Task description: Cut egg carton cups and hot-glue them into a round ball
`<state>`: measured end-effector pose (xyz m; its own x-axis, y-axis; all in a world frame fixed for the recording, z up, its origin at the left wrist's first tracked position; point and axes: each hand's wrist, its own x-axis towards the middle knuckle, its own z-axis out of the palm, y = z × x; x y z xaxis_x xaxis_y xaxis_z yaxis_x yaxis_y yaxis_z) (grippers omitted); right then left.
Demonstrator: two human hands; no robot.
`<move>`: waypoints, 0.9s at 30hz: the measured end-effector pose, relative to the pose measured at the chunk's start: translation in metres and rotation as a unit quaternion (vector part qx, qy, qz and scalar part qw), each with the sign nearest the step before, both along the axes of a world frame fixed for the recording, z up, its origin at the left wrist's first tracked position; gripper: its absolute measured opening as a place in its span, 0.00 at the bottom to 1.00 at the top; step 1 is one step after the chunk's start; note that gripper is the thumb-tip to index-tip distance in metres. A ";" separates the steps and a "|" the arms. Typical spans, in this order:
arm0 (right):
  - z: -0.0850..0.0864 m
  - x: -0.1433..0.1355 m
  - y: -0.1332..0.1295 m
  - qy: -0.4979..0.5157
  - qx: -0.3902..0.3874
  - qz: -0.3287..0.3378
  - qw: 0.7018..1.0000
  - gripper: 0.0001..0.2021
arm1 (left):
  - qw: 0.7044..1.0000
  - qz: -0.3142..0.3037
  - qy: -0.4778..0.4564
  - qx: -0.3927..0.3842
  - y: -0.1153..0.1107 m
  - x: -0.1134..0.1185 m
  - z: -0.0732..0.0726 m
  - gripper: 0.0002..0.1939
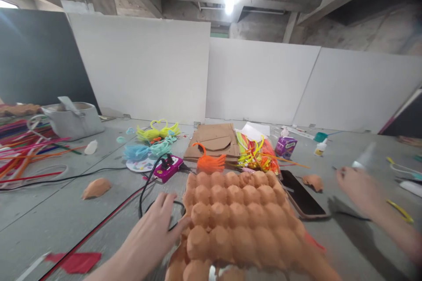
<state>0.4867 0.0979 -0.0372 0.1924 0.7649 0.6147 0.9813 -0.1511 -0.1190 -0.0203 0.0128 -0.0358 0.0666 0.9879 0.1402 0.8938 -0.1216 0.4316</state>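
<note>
An upturned orange-brown egg tray [234, 210] lies before me, its near end broken away in part. My left hand [161, 215] is at the tray's left edge, fingers stretched out and thumb touching the rim. Off to the right, my right hand [354, 184] is raised above the table with its fingers closed. A pale, motion-blurred object [364, 156] shows just past that hand; its kind and whether I grip it are unclear. Between tray and right hand lie a dark-screened phone [303, 195] and a torn piece of egg tray [313, 182].
A purple power strip [168, 168] with black cables stands left of the tray. Behind it are cut cardboard [214, 136], an orange bundle of pipe cleaners [211, 162] and a purple box [285, 146]. A grey watering can [74, 120] stands far left; white panels [263, 83] close off the back.
</note>
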 end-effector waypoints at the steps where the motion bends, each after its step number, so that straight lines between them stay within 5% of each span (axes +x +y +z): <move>1: -0.003 -0.017 -0.007 0.028 -0.049 0.015 0.998 0.19 | 1.000 0.007 0.003 -0.028 0.007 -0.004 0.002 0.18; 3: -0.013 -0.053 -0.023 0.086 -0.144 0.092 0.982 0.22 | 0.993 -0.011 -0.019 -0.116 0.018 -0.007 0.002 0.16; 7: -0.028 -0.114 -0.054 0.186 -0.252 0.215 0.925 0.21 | 0.986 -0.043 -0.052 -0.151 0.030 -0.004 -0.007 0.15; 13: -0.029 -0.144 -0.073 0.282 -0.215 0.223 0.908 0.18 | 0.984 -0.060 -0.118 -0.123 0.033 0.000 -0.016 0.03; 17: -0.026 -0.144 -0.077 0.322 -0.170 0.190 0.912 0.18 | 0.976 -0.056 -0.183 -0.104 0.028 -0.001 -0.015 0.04; 21: -0.006 -0.136 -0.083 0.365 -0.135 0.160 0.907 0.25 | 0.965 -0.062 -0.246 -0.072 0.021 0.000 0.000 0.08; 27: 0.057 -0.130 -0.075 0.438 -0.022 0.144 0.887 0.19 | 0.940 -0.077 -0.333 0.009 0.048 0.008 0.047 0.16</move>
<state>0.3563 0.0233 0.0200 0.3736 0.8796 0.2944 0.5142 0.0678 -0.8550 -0.0126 0.0603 0.0115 0.1001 0.9708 0.2182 0.3983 -0.2400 0.8853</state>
